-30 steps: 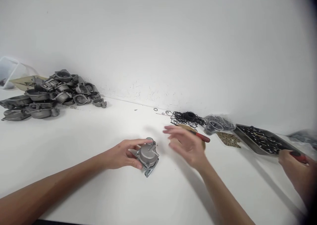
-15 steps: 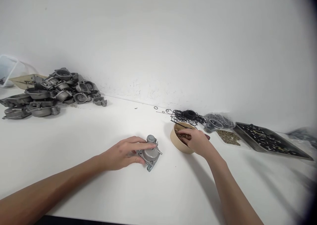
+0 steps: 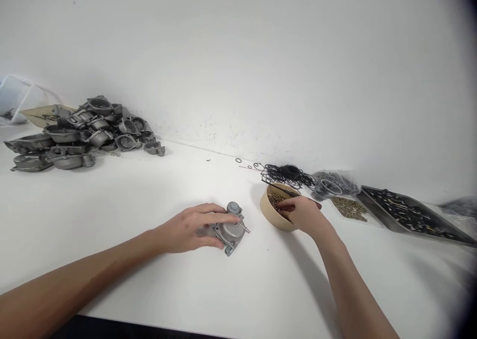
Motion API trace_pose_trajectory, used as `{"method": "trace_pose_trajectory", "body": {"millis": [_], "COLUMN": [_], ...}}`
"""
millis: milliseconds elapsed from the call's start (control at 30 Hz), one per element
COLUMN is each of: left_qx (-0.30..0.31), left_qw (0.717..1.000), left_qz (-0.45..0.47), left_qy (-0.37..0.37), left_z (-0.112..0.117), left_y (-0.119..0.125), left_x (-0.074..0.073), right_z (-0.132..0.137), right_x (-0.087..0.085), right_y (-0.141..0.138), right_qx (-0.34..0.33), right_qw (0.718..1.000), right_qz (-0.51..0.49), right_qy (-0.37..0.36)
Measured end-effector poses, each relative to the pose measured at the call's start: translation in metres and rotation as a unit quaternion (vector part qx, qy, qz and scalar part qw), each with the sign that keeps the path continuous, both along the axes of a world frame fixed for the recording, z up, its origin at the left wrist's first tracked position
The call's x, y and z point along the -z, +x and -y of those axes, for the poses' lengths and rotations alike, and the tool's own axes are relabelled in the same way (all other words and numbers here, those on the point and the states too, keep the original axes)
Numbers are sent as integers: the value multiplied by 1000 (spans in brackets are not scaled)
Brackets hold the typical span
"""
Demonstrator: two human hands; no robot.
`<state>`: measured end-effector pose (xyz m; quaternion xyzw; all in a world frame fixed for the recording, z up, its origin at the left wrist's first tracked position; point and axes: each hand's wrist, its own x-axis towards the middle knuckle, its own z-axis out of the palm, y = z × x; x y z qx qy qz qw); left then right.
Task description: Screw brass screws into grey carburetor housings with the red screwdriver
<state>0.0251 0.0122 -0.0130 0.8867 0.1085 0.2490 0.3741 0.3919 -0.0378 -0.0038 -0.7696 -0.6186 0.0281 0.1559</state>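
My left hand (image 3: 197, 228) is closed around a grey cast-metal housing (image 3: 231, 233) that rests on the white table. Its fingers lie across the top and the thumb presses the near side. A round cap and a thin spout stand out from the housing. To the right, my right hand (image 3: 303, 215) reaches into a tan round bowl (image 3: 274, 217) of small brass-coloured parts (image 3: 276, 198). Its fingers are bent together among them, and whatever they pinch is hidden. A screwdriver (image 3: 278, 187) lies across the bowl's rim, its dark red handle partly behind this hand.
Grey cast-metal bowls (image 3: 70, 161) are piled at the left, near a clear plastic bin (image 3: 22, 98). Black rubber rings (image 3: 286, 175) lie along the wall, beside bagged parts (image 3: 335, 182), small brass pieces (image 3: 349, 209) and a metal tray (image 3: 387, 219) of dark parts.
The whole view has shifted slightly. My right hand's fingers have drawn closer together inside the bowl. My left hand stays on the housing.
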Motion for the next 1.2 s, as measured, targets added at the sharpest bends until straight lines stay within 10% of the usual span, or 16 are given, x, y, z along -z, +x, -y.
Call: {"method": "trace_pose_trajectory", "body": {"millis": [1200], "left_qx": [-39], "left_qw": [997], "left_qz": [20], "left_qy": [66], "left_z": [7], "left_y": [2], "left_x": [4], "right_z": [0], "right_x": [-20], "right_y": [-23], "right_qx": [125], "right_qw": [981], "right_qz": [-1], "right_qy": [-147]}}
